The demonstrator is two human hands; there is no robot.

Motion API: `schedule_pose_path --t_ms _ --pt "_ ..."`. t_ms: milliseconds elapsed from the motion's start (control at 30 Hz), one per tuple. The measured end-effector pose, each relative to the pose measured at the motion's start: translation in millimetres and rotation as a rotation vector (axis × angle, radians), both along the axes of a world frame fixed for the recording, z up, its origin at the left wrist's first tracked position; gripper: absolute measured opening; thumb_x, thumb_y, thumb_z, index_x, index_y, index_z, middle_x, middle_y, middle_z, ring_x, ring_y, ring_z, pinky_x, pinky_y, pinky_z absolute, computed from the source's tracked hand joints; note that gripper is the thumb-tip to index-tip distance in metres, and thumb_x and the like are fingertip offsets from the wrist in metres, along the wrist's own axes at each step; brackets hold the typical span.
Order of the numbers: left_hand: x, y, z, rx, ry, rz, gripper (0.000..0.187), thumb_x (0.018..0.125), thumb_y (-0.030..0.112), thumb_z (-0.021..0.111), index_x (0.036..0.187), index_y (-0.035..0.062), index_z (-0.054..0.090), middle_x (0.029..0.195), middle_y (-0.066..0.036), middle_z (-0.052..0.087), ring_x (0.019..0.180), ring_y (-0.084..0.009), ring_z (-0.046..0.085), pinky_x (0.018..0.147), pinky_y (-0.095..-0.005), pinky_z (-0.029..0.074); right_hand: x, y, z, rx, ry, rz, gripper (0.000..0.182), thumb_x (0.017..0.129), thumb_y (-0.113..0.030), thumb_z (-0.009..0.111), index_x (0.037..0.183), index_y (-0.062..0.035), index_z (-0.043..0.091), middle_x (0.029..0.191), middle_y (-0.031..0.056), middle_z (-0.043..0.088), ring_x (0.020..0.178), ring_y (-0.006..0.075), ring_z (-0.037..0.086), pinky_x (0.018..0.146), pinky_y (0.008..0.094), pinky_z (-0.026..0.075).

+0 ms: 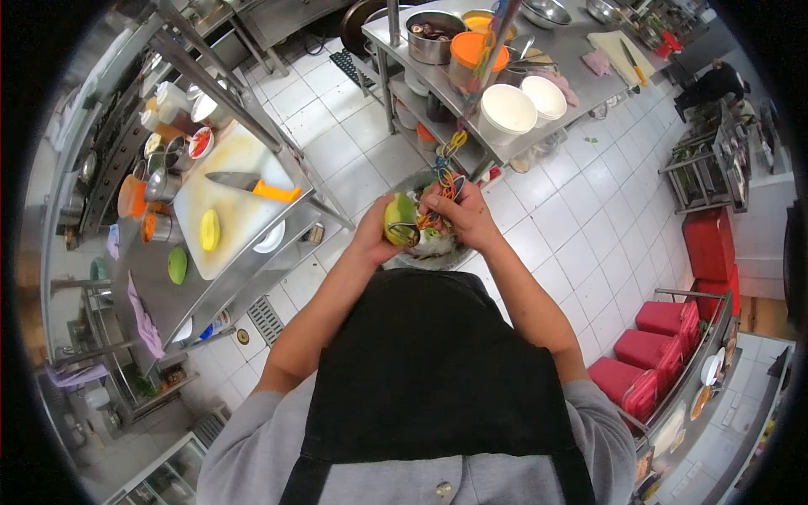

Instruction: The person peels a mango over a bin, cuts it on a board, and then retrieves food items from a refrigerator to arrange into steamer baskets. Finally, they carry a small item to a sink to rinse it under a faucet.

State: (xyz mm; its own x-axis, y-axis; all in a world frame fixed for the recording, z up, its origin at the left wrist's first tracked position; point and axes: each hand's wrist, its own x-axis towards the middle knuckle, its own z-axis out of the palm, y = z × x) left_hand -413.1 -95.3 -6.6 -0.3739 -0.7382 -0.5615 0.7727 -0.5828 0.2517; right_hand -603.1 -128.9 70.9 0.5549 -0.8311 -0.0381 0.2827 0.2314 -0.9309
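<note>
Held out over a bin, my left hand (375, 229) is closed around a green mango (401, 217), part of which looks paler. My right hand (465, 217) is closed close beside it, gripping a bundle of coloured rubber bands (436, 220). A chain of these bands (454, 145) runs up from the hand towards the steel post of the table ahead. Whether a tool is tied in the bundle is hidden by my fingers. A thin dark line crosses the mango's lower end. Below both hands, the round bin (438, 263) holds whitish material.
On the left, a cutting board (244, 172) bears a knife (252, 185) and a peeled yellow mango (210, 230); another green mango (177, 264) lies beside it. White tubs (507, 111) stand on the steel table ahead. Red bins (624, 383) stand right. A person (714, 87) is farther off.
</note>
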Motion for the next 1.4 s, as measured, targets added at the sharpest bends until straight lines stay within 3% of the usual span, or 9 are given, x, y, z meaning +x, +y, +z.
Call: schedule_pose_path --t_ms 233,333,467,567,867,1000,1067,1333,1400 --pt "3 8 3 0.015 -0.071 -0.061 0.037 0.097 0.042 0.046 0.112 0.0094 0.057 0.099 -0.009 0.064 0.085 -0.0252 0.062 0.068 -0.0413 0.052 -1 -10 -4 -0.054 0.098 0.097 0.013 0.091 -0.016 0.063 0.09 -0.0048 0.056 0.083 0.0049 0.065 0.059 0.0083 0.055 0.049 0.0222 0.041" --pt "7 15 4 -0.028 -0.152 -0.178 0.042 0.096 0.046 0.046 0.113 0.0089 0.056 0.095 -0.012 0.064 0.076 -0.0268 0.062 0.062 -0.0393 0.051 -8 -29 -10 -0.148 0.176 -0.014 0.015 0.092 -0.019 0.063 0.09 -0.0057 0.057 0.081 0.0036 0.065 0.058 0.0071 0.055 0.049 0.0215 0.041" --pt "6 24 19 -0.081 -0.333 -0.198 0.046 0.097 0.049 0.044 0.114 0.0084 0.056 0.091 -0.015 0.066 0.069 -0.0265 0.064 0.055 -0.0391 0.051 -22 -52 -24 0.002 0.157 -0.182 0.018 0.09 -0.024 0.066 0.091 -0.0067 0.059 0.081 0.0039 0.067 0.056 0.0077 0.054 0.049 0.0212 0.043" --pt "12 17 13 -0.112 -0.197 -0.2 0.04 0.1 0.041 0.042 0.116 0.0064 0.055 0.093 -0.012 0.067 0.071 -0.0248 0.067 0.052 -0.0415 0.054 -25 -45 -17 0.022 0.119 -0.142 0.019 0.091 -0.023 0.065 0.092 -0.0061 0.059 0.08 0.0038 0.066 0.056 0.0077 0.054 0.049 0.0214 0.043" --pt "3 4 15 -0.182 -0.201 -0.144 0.04 0.102 0.037 0.041 0.118 0.0038 0.056 0.098 -0.009 0.067 0.077 -0.0222 0.067 0.062 -0.0381 0.057 0 -20 0 0.055 0.054 0.043 0.019 0.091 -0.024 0.064 0.087 -0.0054 0.06 0.079 0.0038 0.065 0.054 0.0096 0.052 0.048 0.0224 0.04" --pt "6 7 22 -0.14 -0.295 -0.235 0.043 0.102 0.04 0.04 0.12 0.0046 0.055 0.099 -0.013 0.067 0.075 -0.0232 0.067 0.06 -0.0368 0.056 -15 -45 -21 0.111 0.086 -0.155 0.019 0.091 -0.024 0.064 0.087 -0.0051 0.061 0.076 0.003 0.064 0.052 0.0081 0.052 0.046 0.0216 0.04" --pt "12 10 22 -0.221 -0.164 -0.295 0.048 0.101 0.045 0.038 0.123 0.0055 0.053 0.101 -0.016 0.067 0.073 -0.024 0.067 0.057 -0.0347 0.055 -28 -57 -32 0.096 0.12 -0.199 0.019 0.091 -0.023 0.063 0.086 -0.0051 0.061 0.073 0.0024 0.063 0.051 0.0073 0.051 0.044 0.0211 0.039" --pt "15 16 35 -0.335 -0.071 -0.17 0.056 0.101 0.051 0.035 0.123 0.0026 0.053 0.103 -0.019 0.066 0.083 -0.0242 0.066 0.065 -0.0352 0.054 -47 -72 -37 0.149 0.05 -0.362 0.016 0.09 -0.019 0.067 0.092 -0.0073 0.056 0.074 0.0019 0.064 0.054 0.0073 0.054 0.047 0.0207 0.041" --pt "15 13 31 -0.332 -0.015 -0.113 0.057 0.1 0.051 0.036 0.122 0.0017 0.053 0.102 -0.018 0.066 0.085 -0.0244 0.066 0.068 -0.0357 0.054 -42 -70 -36 -0.1 0.289 -0.335 0.016 0.092 -0.019 0.065 0.092 -0.0072 0.055 0.076 0.0028 0.066 0.055 0.0063 0.053 0.047 0.0202 0.04"
